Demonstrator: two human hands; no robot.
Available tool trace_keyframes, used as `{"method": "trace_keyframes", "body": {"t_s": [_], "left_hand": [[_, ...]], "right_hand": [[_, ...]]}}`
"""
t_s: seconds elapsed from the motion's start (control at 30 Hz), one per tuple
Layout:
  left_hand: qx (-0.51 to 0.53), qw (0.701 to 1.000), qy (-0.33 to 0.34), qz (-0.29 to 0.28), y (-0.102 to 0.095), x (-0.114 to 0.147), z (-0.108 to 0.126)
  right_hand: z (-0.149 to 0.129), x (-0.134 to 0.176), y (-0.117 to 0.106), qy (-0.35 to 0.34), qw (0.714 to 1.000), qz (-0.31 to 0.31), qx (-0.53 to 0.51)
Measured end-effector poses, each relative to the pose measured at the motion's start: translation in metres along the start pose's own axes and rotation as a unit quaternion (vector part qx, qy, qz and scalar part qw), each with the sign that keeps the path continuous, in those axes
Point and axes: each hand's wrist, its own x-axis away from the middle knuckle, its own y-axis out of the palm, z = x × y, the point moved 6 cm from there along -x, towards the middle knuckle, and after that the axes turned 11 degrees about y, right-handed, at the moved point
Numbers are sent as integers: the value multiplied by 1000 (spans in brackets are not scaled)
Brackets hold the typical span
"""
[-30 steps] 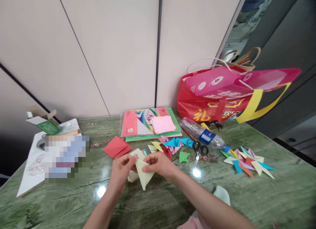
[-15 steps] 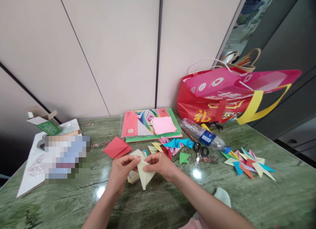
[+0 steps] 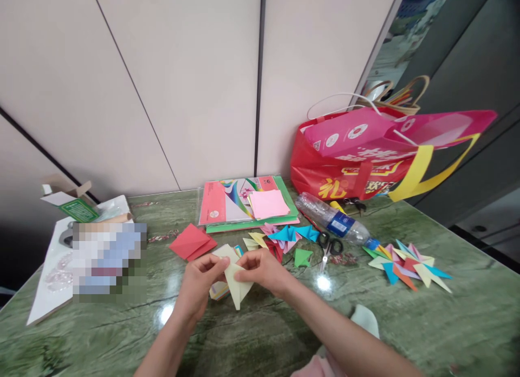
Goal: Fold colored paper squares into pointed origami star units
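A cream folded paper (image 3: 236, 290), pointed at its lower end, is held up between both hands. My left hand (image 3: 202, 279) pinches its upper left edge between thumb and fingers. On the other side, my right hand (image 3: 260, 271) pinches the right part of the fold. Beneath and behind it lies a stack of small paper sheets (image 3: 219, 290), partly hidden by the hands. Red folded paper (image 3: 192, 242) rests just beyond my left hand. Past my right hand are blue folded pieces (image 3: 293, 234) and a green folded piece (image 3: 302, 257).
Black-handled scissors (image 3: 326, 250) and a plastic bottle (image 3: 333, 219) lie to the right, near a multicoloured paper star (image 3: 408, 264). Packaged coloured paper (image 3: 229, 203) sits against the wall. A red bag (image 3: 349, 160) stands at back right; a white board (image 3: 44, 290) lies left.
Both hands keep their pinch on the cream folded paper, which looks almost the same. The whole view has shifted very slightly.
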Motion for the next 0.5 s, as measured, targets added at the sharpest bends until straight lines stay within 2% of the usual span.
{"method": "trace_keyframes", "body": {"t_s": [0.2,0.37,0.5], "left_hand": [[-45,998,-8,-32,2,0,-2],[-81,997,6,6,-2,1,-2],[-87,996,7,8,-3,1,-2]], "right_hand": [[1,0,-1,10,999,20,-26],[-1,1,-1,-6,999,34,-5],[0,-1,-1,-24,999,24,11]]}}
